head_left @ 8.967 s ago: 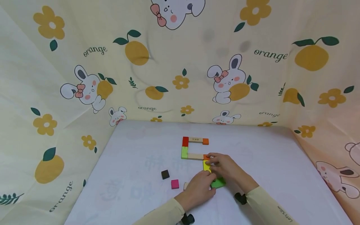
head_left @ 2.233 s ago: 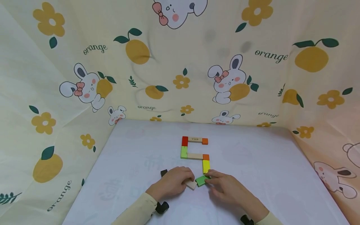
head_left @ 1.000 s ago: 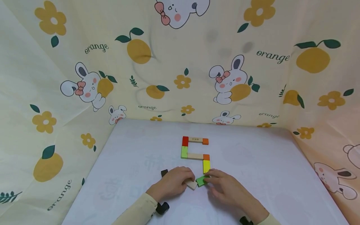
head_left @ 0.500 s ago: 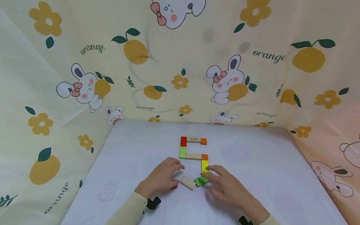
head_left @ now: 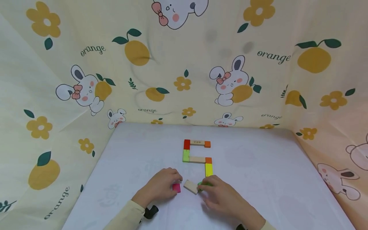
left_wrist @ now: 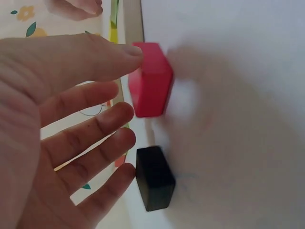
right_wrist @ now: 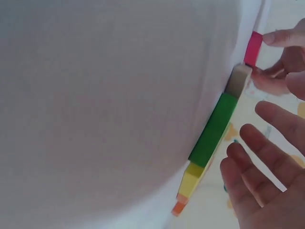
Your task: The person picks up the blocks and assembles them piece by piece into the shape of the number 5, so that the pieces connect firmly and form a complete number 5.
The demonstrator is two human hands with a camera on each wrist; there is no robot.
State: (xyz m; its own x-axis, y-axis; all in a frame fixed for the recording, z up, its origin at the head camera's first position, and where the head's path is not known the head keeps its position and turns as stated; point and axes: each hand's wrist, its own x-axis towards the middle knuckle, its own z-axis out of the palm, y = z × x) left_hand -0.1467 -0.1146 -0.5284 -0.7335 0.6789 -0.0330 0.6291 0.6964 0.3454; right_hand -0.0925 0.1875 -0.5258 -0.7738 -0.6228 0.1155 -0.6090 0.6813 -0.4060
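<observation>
My left hand is over a pink block, with the thumb against it and the fingers loosely extended around its far side. A black block lies by the little finger in the left wrist view; the hand hides it from the head view. My right hand reaches over a green block, its fingers spread and fairly straight; in the head view they cover most of that block. Between the hands lies a plain wooden block, tilted, one end by the green one. A yellow block stands just beyond the right fingers.
Farther back, flat blocks form a bent line: orange, wooden, light green, red, another wooden one and orange. A printed cloth walls the white table behind and at both sides.
My left hand has let go of the plain wooden block and moved left to the pink block. The right hand has shifted slightly left and nearer, over the green block. Earlier, the green block moved left.
</observation>
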